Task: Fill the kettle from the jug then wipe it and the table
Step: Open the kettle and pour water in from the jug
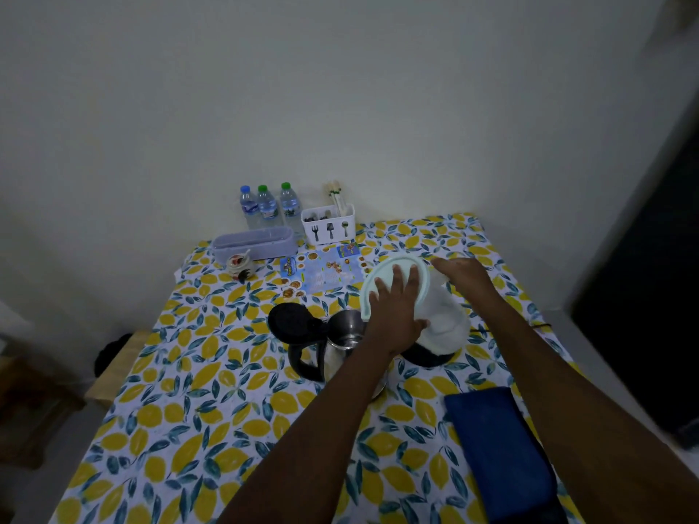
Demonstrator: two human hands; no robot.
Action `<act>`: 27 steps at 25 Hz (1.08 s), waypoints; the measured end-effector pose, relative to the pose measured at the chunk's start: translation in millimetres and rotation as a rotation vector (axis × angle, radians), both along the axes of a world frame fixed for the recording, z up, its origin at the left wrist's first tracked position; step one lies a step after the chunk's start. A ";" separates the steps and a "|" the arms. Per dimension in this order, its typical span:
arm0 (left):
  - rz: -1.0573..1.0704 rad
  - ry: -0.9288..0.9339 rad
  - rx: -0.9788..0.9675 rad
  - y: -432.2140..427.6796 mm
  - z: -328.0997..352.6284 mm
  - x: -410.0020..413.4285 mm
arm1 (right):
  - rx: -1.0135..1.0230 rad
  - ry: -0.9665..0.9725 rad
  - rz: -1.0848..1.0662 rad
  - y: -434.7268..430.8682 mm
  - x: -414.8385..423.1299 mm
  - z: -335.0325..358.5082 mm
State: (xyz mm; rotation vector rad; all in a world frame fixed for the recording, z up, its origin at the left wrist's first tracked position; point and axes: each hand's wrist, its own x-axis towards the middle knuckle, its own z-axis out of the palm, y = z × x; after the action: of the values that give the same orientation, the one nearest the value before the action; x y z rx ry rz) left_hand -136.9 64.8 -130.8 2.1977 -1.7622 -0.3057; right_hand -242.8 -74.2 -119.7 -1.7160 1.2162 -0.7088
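Observation:
A steel kettle (342, 346) with a black handle stands mid-table, its black lid (293, 321) flipped open to the left. A translucent white jug (440, 315) with a pale blue lid (393, 266) is tilted left, its top over the kettle's mouth. My left hand (395, 310) lies flat on the jug's lid. My right hand (463, 276) grips the jug at its far right side. The black kettle base (427, 357) sits under the jug. A folded dark blue cloth (495, 448) lies on the table at the near right.
The lemon-print tablecloth (212, 410) covers the table. At the back stand three water bottles (268, 208), a white cutlery holder (329, 225), a lilac box (253, 243), a small ceramic jar (240, 264) and a printed menu (321, 272). A dark doorway lies right.

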 end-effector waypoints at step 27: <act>-0.398 -0.295 0.188 -161.9 -78.0 -181.3 | -0.013 0.128 -0.251 -109.6 -217.8 -123.8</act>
State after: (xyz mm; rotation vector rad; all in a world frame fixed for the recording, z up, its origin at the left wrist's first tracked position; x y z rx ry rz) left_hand -318.3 -97.1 -208.8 2.0824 -2.4281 -0.2515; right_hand -460.6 -183.8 -243.5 -1.6568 1.5371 -0.7648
